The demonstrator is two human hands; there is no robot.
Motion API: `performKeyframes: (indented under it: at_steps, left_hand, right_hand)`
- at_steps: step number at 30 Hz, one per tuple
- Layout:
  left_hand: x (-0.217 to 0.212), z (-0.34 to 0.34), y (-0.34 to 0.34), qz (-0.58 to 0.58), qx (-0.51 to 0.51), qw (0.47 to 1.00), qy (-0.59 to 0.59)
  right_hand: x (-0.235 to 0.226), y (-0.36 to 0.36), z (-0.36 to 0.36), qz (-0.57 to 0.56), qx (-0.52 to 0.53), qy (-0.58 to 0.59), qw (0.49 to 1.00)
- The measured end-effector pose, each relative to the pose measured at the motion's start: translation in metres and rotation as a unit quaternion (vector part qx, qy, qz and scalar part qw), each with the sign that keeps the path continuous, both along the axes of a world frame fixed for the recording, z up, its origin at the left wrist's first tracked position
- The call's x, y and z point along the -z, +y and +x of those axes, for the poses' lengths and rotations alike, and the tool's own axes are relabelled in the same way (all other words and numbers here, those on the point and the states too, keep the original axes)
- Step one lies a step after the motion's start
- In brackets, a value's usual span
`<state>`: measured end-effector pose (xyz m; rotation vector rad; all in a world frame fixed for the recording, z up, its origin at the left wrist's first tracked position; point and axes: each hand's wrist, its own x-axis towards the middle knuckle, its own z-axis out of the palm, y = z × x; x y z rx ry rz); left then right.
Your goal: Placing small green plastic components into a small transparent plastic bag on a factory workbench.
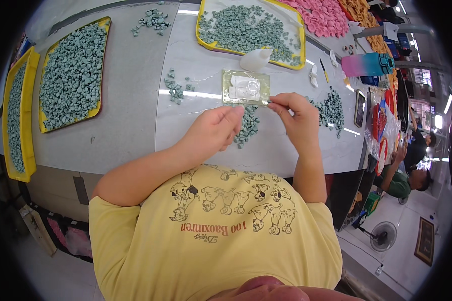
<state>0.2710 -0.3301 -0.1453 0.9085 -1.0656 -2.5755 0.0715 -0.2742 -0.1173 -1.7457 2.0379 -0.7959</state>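
Note:
A flat, clear yellowish rectangular block (pixel 227 86) with white sheet-like material (pixel 243 88) on it lies on the table in front of me. My left hand (pixel 217 128) is closed at its near edge, thumb and fingers pressed together; what they hold, if anything, is hidden. At the block's near right corner, my right hand (pixel 297 116) pinches with thumb and forefinger on something too small to name. Between my hands, a pile of small grey-green pieces (pixel 247 128) lies on the table. A white squeeze bottle (pixel 255 59) stands just beyond the block.
Yellow-rimmed trays (pixel 105 65) of green pieces stand at left, and another tray (pixel 303 42) at the back. Loose green pieces (pixel 331 111) lie at right, near a phone (pixel 359 108), a pink-and-blue bottle (pixel 366 65) and a yellow-handled knife (pixel 324 71). Co-workers (pixel 404 180) are at far right.

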Motion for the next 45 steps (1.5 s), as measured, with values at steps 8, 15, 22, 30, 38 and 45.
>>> performKeyframes:
  at_steps: [8,15,22,30,38,45]
  left_hand:
    - [0.003,-0.002,0.000,0.076,-0.029,0.996,0.033]
    - [0.003,0.001,0.000,0.064,-0.025,0.997,0.034]
    - [-0.001,0.005,0.000,0.086,-0.108,0.990,-0.008]
    - [0.003,0.011,-0.007,0.071,-0.094,0.993,0.007]
    - [0.000,0.008,-0.006,0.097,-0.153,0.982,0.049]
    - [0.000,0.008,-0.008,0.088,-0.151,0.983,0.062]
  right_hand:
    - [0.007,0.008,0.032,-0.109,-0.113,0.006,0.988]
    - [0.005,0.000,0.026,-0.135,-0.125,0.062,0.981]
    - [0.012,-0.016,0.018,-0.174,-0.153,0.215,0.949]
    - [0.015,-0.021,0.024,-0.163,-0.202,0.302,0.917]
    - [0.023,-0.020,0.025,-0.181,-0.149,0.158,0.959]
    - [0.008,-0.009,0.036,0.015,0.114,-0.403,0.908]
